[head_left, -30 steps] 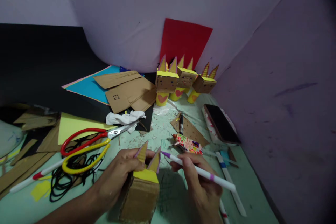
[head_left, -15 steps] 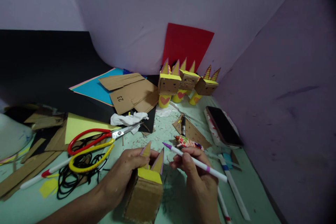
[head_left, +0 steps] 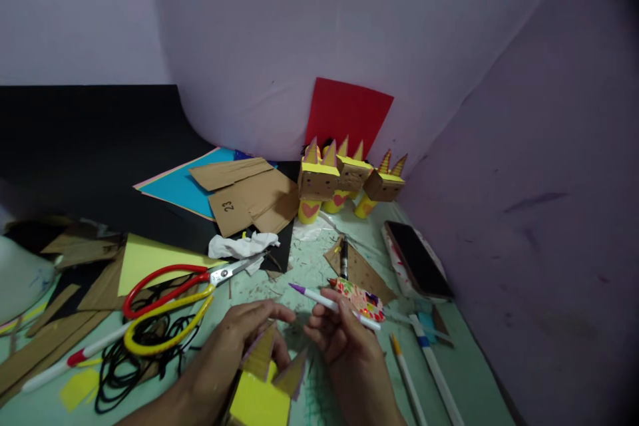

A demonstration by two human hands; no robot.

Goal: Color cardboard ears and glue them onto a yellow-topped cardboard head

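Observation:
A cardboard box with a yellow top [head_left: 260, 401] and two pointed, purple-edged ears is at the bottom centre, partly cut off by the frame. Behind its ears is my left hand [head_left: 239, 339], its index finger extended and its lower fingers curled by the box; how it grips the box is partly hidden. My right hand [head_left: 352, 353] holds a white marker [head_left: 322, 299] between thumb and fingers, the purple tip pointing left, above the table. Similar box-headed figures [head_left: 319, 183] with yellow bodies and red or orange hearts stand at the back.
Red-and-yellow scissors [head_left: 219, 274] lie at left on black cord [head_left: 120, 373]. Cardboard pieces [head_left: 239, 203] and blue paper [head_left: 184, 183] are behind. A phone [head_left: 419, 259], more markers [head_left: 433, 369] and a floral-patterned item [head_left: 357, 298] are on the right.
The box has moved lower and tilted, showing more of its yellow top. My left index finger has stretched out. My right hand and the purple marker have shifted left and down. The view has tilted up.

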